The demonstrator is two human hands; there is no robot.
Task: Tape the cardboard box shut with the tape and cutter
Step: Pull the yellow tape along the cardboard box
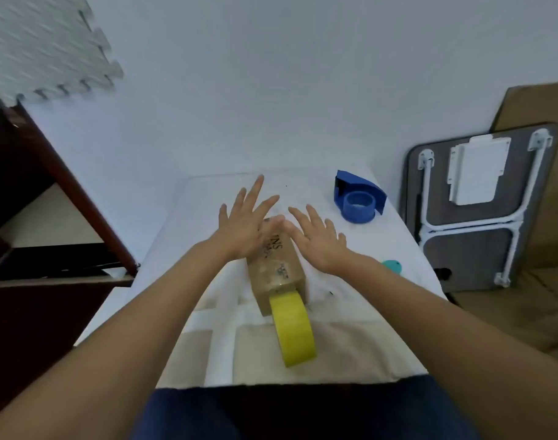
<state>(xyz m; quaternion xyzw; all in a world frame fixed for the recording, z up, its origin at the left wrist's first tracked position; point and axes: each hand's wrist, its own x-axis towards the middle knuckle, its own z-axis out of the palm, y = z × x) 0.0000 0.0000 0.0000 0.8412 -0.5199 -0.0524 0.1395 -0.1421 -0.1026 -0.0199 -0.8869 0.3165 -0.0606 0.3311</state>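
A small brown cardboard box [277, 271] with dark print lies lengthwise on the white table [392, 249]. A yellow tape roll [293, 328] stands on edge against the box's near end, its strip stuck on the box top. My left hand [245, 223] is spread flat, fingers apart, over the far left of the box, thumb on its top. My right hand [315, 236] is spread the same way over the far right side. Neither hand holds anything. A blue tape cutter [358, 198] sits at the table's far right.
A small teal object [393, 266] lies on the table behind my right forearm. A folded grey table with white legs [474, 211] leans at the right. Dark wooden furniture [49, 217] stands left. Beige cloth [334, 354] covers the table's near edge.
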